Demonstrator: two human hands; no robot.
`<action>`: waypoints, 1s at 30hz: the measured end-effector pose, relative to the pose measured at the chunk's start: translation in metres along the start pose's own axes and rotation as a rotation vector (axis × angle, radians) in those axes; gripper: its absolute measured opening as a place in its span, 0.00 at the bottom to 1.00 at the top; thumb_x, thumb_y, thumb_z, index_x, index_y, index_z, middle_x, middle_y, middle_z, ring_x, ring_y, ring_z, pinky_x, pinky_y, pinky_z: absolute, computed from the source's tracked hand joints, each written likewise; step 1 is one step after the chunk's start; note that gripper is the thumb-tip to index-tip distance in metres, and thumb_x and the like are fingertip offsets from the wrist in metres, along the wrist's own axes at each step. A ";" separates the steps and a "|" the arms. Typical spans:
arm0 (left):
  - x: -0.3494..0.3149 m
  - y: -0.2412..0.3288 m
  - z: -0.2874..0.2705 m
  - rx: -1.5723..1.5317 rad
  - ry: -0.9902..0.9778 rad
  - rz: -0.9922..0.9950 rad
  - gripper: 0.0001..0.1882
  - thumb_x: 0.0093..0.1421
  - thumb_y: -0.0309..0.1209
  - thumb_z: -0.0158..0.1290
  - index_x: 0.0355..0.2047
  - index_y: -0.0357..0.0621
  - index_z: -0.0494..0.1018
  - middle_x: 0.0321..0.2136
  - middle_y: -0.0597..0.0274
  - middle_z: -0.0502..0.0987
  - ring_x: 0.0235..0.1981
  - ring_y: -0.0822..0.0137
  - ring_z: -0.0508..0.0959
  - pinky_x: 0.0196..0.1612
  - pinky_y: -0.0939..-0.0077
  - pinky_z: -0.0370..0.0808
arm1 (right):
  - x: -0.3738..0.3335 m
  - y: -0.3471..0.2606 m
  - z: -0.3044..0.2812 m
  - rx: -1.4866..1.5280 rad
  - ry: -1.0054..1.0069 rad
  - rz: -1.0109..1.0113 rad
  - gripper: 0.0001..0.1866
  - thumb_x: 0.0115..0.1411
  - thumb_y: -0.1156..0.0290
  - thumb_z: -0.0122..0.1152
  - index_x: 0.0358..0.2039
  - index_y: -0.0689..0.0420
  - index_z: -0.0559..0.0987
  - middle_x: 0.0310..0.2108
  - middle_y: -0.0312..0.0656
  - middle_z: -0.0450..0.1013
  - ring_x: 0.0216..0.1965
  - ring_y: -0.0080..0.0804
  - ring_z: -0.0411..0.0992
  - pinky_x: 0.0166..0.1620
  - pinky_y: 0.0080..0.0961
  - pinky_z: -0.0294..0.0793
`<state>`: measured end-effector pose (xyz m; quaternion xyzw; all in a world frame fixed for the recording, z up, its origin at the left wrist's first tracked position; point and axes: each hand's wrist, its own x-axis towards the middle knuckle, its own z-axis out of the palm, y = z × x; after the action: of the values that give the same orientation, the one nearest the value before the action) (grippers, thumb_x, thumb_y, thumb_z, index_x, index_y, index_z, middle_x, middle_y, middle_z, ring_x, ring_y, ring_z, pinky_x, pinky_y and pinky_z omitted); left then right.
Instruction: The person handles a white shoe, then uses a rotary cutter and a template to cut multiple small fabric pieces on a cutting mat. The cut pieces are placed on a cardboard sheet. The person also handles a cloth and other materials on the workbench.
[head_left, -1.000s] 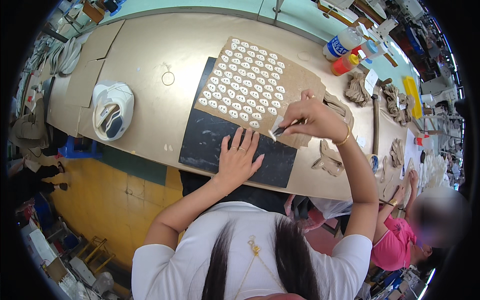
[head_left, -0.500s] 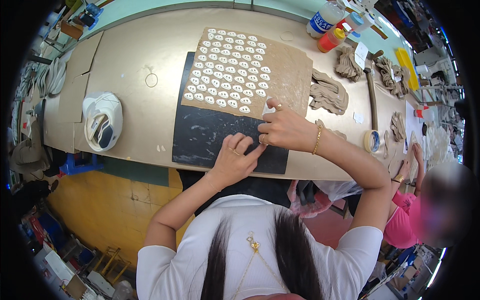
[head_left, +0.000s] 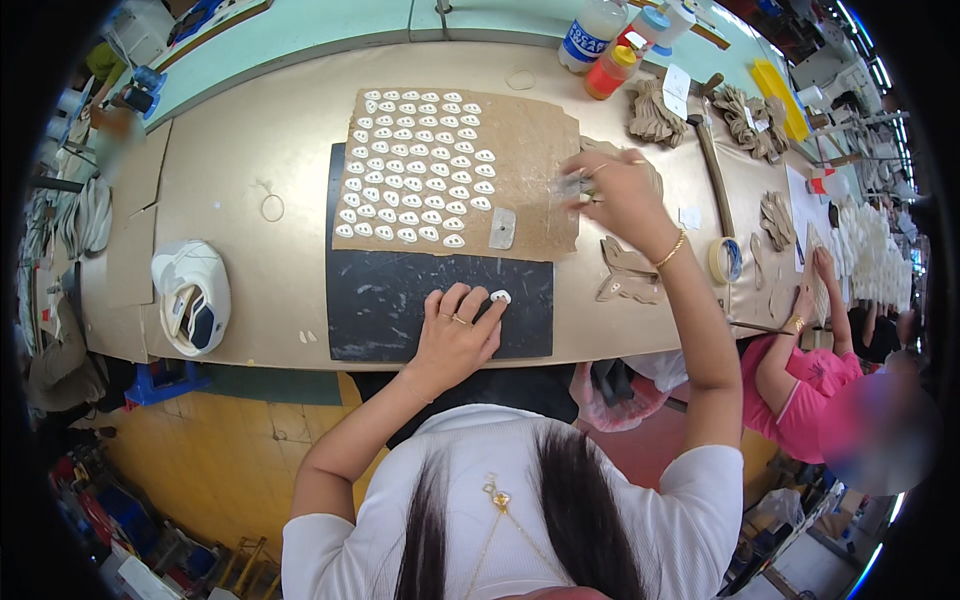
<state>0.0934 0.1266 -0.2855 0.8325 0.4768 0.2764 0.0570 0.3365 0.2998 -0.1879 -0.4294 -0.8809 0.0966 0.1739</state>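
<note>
My left hand [head_left: 452, 328] rests on a black mat [head_left: 400, 300], fingers curled and pinching a small white triangular piece [head_left: 501, 296] at the index fingertip. Rows of similar white pieces [head_left: 404, 180], each with dark spots, lie on a brown cardboard sheet [head_left: 535, 140] that overlaps the mat. A small translucent square [head_left: 502, 229] lies near the sheet's lower edge. Over the sheet's right edge is my right hand [head_left: 622, 195], its fingers bent together and blurred by motion. Something greyish shows between its fingertips, too smeared to name.
A white shoe [head_left: 190, 297] stands at the left. To the right lie brown cut pieces [head_left: 630, 272], a hammer [head_left: 712, 165] and a tape roll [head_left: 724, 260]. Bottles [head_left: 610, 72] stand at the back. A co-worker in pink [head_left: 800, 390] sits at the right.
My right hand has left the left hand and moved right and up, over the sheet's right edge. The white piece at my left fingertips now shows. The whole view has shifted slightly.
</note>
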 end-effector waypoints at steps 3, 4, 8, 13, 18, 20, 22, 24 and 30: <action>0.004 0.000 0.000 -0.023 0.023 -0.009 0.17 0.52 0.33 0.62 0.44 0.49 0.77 0.45 0.63 0.70 0.50 0.59 0.68 0.52 0.55 0.62 | -0.005 0.060 0.012 -0.129 -0.031 0.494 0.14 0.59 0.59 0.64 0.34 0.57 0.81 0.40 0.48 0.79 0.38 0.45 0.78 0.41 0.40 0.74; 0.007 0.003 -0.001 -0.051 0.011 -0.039 0.15 0.52 0.33 0.61 0.42 0.49 0.77 0.45 0.63 0.71 0.49 0.59 0.68 0.51 0.56 0.62 | -0.007 0.077 0.019 -0.109 -0.034 0.547 0.15 0.60 0.58 0.63 0.34 0.59 0.81 0.38 0.50 0.78 0.37 0.48 0.77 0.41 0.41 0.74; 0.029 0.006 0.000 -0.050 -0.050 -0.079 0.08 0.53 0.33 0.60 0.32 0.49 0.76 0.39 0.62 0.71 0.45 0.57 0.72 0.47 0.56 0.62 | -0.039 0.115 0.045 -0.105 0.189 0.405 0.14 0.58 0.61 0.65 0.37 0.59 0.83 0.34 0.52 0.75 0.38 0.52 0.75 0.42 0.41 0.74; 0.030 0.011 0.007 0.011 0.110 -0.153 0.06 0.53 0.34 0.61 0.27 0.49 0.75 0.41 0.61 0.71 0.48 0.58 0.69 0.49 0.57 0.61 | -0.031 0.115 0.054 -0.052 0.103 0.438 0.12 0.55 0.67 0.68 0.35 0.62 0.80 0.36 0.49 0.73 0.40 0.50 0.73 0.44 0.39 0.72; 0.032 0.015 0.012 0.017 0.083 -0.194 0.07 0.53 0.33 0.61 0.28 0.48 0.74 0.42 0.61 0.71 0.49 0.58 0.69 0.50 0.58 0.61 | -0.022 0.114 0.053 0.059 0.086 0.533 0.11 0.54 0.72 0.69 0.35 0.63 0.80 0.36 0.50 0.76 0.39 0.48 0.75 0.45 0.37 0.73; 0.035 0.017 0.012 0.000 0.079 -0.223 0.09 0.53 0.33 0.61 0.31 0.48 0.73 0.42 0.60 0.70 0.49 0.58 0.69 0.50 0.58 0.61 | -0.017 0.110 0.051 0.067 0.088 0.527 0.11 0.53 0.73 0.69 0.36 0.63 0.80 0.36 0.50 0.76 0.40 0.48 0.75 0.46 0.36 0.73; 0.039 0.018 0.011 -0.005 0.064 -0.246 0.11 0.52 0.33 0.62 0.34 0.48 0.72 0.42 0.60 0.70 0.49 0.58 0.68 0.49 0.58 0.61 | -0.020 0.112 0.047 0.095 0.080 0.550 0.12 0.54 0.73 0.69 0.37 0.63 0.79 0.36 0.51 0.76 0.40 0.48 0.75 0.45 0.36 0.73; 0.043 0.019 0.010 0.001 0.040 -0.262 0.14 0.52 0.33 0.62 0.36 0.49 0.70 0.43 0.59 0.70 0.49 0.58 0.68 0.49 0.58 0.61 | -0.022 0.116 0.046 0.076 0.057 0.533 0.13 0.54 0.72 0.68 0.38 0.64 0.79 0.36 0.51 0.76 0.39 0.48 0.75 0.45 0.36 0.73; 0.038 0.019 0.011 -0.103 0.065 -0.272 0.16 0.55 0.36 0.60 0.41 0.47 0.71 0.45 0.56 0.69 0.51 0.55 0.67 0.51 0.57 0.61 | -0.020 0.121 0.047 0.139 0.005 0.552 0.15 0.54 0.72 0.68 0.39 0.66 0.77 0.36 0.50 0.73 0.39 0.50 0.73 0.45 0.38 0.72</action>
<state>0.1286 0.1494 -0.2722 0.7467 0.5720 0.3171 0.1211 0.4169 0.3571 -0.2742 -0.6402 -0.7216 0.1994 0.1722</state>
